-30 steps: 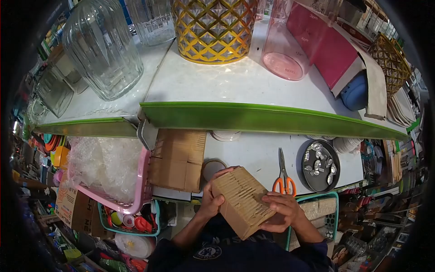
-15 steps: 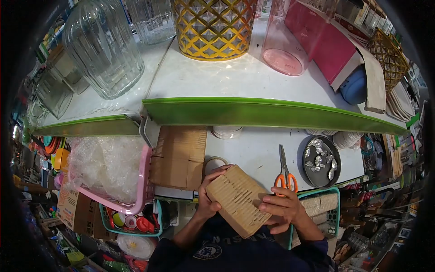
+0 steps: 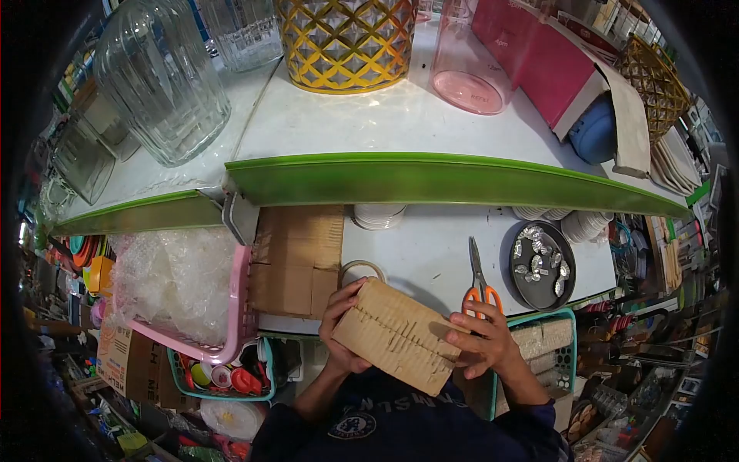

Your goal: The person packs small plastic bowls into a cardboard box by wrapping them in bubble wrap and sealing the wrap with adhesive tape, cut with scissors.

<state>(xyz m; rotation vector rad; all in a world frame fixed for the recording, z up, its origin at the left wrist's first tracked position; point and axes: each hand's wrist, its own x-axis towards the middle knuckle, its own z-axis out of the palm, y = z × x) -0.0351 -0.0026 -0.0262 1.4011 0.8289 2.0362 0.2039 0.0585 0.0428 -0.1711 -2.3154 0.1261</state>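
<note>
A small brown cardboard box [image 3: 396, 335], with a row of torn slits across its upper face, is tilted in front of my chest. My left hand [image 3: 342, 327] is closed round its left end, thumb on the near side and fingers over the far edge. At the right end, my right hand [image 3: 489, 343] has its fingertips on the corner, its fingers slightly apart. Orange-handled scissors [image 3: 479, 281] lie on the white shelf just beyond my right hand. A roll of tape [image 3: 362, 271] rests behind the box, partly covered by it.
A dark round pan [image 3: 543, 289] holding several foil-wrapped pieces sits to the right. On the left are a flat cardboard piece [image 3: 296, 262] and a pink basket [image 3: 239, 308] of bubble wrap. The green-edged upper shelf [image 3: 446, 181] carries glass jars and a gold-patterned container [image 3: 346, 46].
The box has turned in my hands, its long side now lying flatter. My left hand has shifted slightly left with it. The whole view has moved a little.
</note>
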